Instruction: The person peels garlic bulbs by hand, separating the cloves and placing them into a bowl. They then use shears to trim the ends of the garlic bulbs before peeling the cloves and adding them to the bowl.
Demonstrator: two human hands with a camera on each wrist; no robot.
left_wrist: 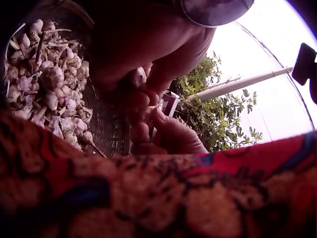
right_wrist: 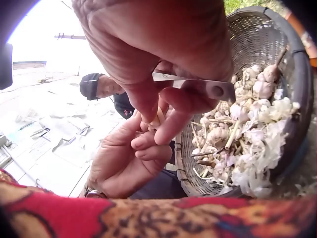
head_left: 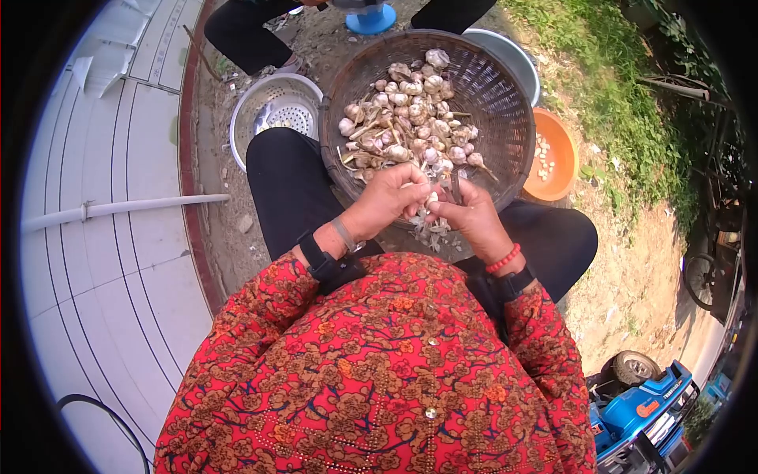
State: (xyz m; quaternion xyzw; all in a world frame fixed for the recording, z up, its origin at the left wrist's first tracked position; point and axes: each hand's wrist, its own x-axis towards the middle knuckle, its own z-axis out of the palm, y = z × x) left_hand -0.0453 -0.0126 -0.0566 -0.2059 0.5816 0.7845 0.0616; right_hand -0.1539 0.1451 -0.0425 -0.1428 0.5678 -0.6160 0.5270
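A woven basket point(head_left: 335, 95) full of garlic bulbs point(head_left: 410, 118) rests on my lap. My left hand point(head_left: 412, 201) and right hand point(head_left: 444, 209) meet over its near rim, and between them is a single garlic piece point(head_left: 431, 197). The left hand point(right_wrist: 141, 141) pinches this garlic piece point(left_wrist: 137, 77) with curled fingers. My right hand point(right_wrist: 158, 126) grips small metal scissors point(right_wrist: 198, 87) in its curled fingers, and its fingertips touch the same piece. Loose papery skins point(head_left: 430, 233) lie just below the hands.
A metal colander point(head_left: 276, 110) stands left of the basket, an orange bowl point(head_left: 557, 150) with a few cloves to the right, and a metal basin point(head_left: 517, 55) behind. Another person point(head_left: 245, 31) sits opposite by a blue stool point(head_left: 371, 17). A white pipe point(head_left: 118, 208) crosses the tiled floor.
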